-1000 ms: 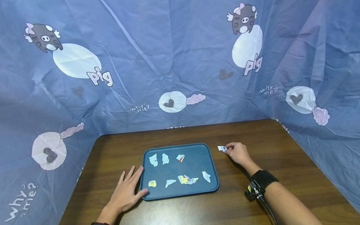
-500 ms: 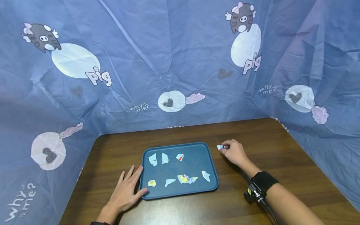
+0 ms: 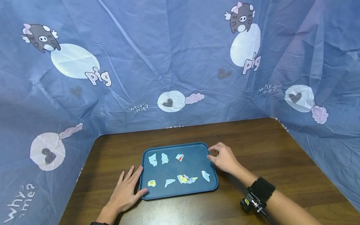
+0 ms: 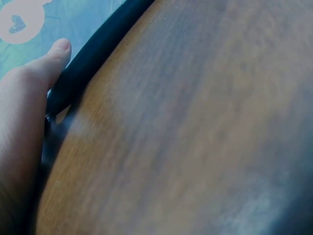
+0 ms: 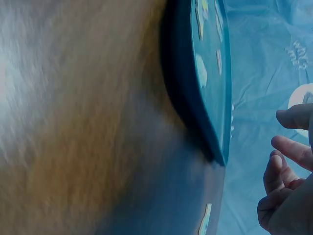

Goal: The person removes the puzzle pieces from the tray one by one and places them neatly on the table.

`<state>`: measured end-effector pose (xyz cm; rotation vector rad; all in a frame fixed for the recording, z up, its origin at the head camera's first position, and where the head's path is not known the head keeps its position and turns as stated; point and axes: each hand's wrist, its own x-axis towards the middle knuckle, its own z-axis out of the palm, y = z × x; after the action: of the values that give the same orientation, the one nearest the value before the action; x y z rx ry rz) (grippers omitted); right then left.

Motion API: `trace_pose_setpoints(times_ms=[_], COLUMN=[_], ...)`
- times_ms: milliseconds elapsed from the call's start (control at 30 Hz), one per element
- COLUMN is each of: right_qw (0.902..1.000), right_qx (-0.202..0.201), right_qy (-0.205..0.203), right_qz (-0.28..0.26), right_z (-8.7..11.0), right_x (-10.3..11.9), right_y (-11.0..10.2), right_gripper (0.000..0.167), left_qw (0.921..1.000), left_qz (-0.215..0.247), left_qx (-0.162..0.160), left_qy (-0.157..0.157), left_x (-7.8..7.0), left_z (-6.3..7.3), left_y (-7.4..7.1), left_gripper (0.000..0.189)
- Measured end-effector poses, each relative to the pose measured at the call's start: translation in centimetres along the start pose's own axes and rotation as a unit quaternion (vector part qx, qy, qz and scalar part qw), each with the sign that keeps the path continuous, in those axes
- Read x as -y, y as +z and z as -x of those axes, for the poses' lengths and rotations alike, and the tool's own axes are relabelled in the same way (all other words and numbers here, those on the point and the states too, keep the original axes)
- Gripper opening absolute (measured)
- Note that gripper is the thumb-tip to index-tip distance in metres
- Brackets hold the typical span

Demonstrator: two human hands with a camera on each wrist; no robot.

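A dark blue tray (image 3: 166,171) with several torn paper scraps lies on the wooden table. My left hand (image 3: 125,189) rests flat at its left edge, fingers spread, thumb over the rim; the left wrist view shows the thumb. Beside the tray's right edge, my right hand (image 3: 223,157) holds its thumb and index finger apart, fingertips at the rim. Nothing shows between those fingertips in the right wrist view. In that view a thin paper scrap (image 5: 205,219) lies on the table past the tray's corner; the head view does not show it, the hand covering that spot.
On the tray, the back row includes a scrap with a red mark (image 3: 180,157). The front row has a yellow and purple scrap (image 3: 186,179) and a small yellow one (image 3: 152,183). A blue printed cloth (image 3: 174,62) hangs behind the table (image 3: 267,147).
My right hand has let go of the paper scrap it was pinching and moved left to the tray's right rim. My left hand and the scraps on the tray have not moved.
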<state>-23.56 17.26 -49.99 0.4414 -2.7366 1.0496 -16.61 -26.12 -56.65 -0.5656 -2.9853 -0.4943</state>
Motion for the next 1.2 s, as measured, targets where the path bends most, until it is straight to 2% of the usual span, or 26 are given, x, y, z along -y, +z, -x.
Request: trace_pose_setpoints(times_ms=[333,500,633,800,1000,1200], right_qw=[0.9996,0.9992,0.9988,0.9959,0.9907,0.9893], right_qx=[0.024,0.039,0.045,0.049,0.065,0.058], right_qy=[-0.011,-0.005,0.011,0.020,0.038,0.027], right_qz=[-0.007,-0.010,0.015,0.073,0.114,0.131], right_z=[1.5,2.5,3.4,4.4,5.0,5.4], right_x=[1.2,1.5,1.8,1.9,1.6,1.5], right_y=[0.4,0.7,1.1,1.7,2.6,3.1], right_gripper=[0.028,0.032,0.037,0.042,0.034,0.030], left_qw=[0.9999,0.9999,1.0000,1.0000,0.9998,0.9995], left_qz=[0.002,0.001,0.001,0.002,0.004,0.005], left_qx=[-0.011,-0.014,-0.007,-0.002,-0.019,-0.028], left_qy=[0.003,0.006,0.004,0.002,0.008,0.015], left_x=[-0.2,-0.2,-0.1,0.1,0.0,-0.1], left_z=[0.0,0.1,0.1,0.1,0.1,0.1], left_y=[-0.1,-0.1,-0.1,0.0,0.0,0.1], left_gripper=[0.089,0.088,0.089,0.089,0.089,0.088])
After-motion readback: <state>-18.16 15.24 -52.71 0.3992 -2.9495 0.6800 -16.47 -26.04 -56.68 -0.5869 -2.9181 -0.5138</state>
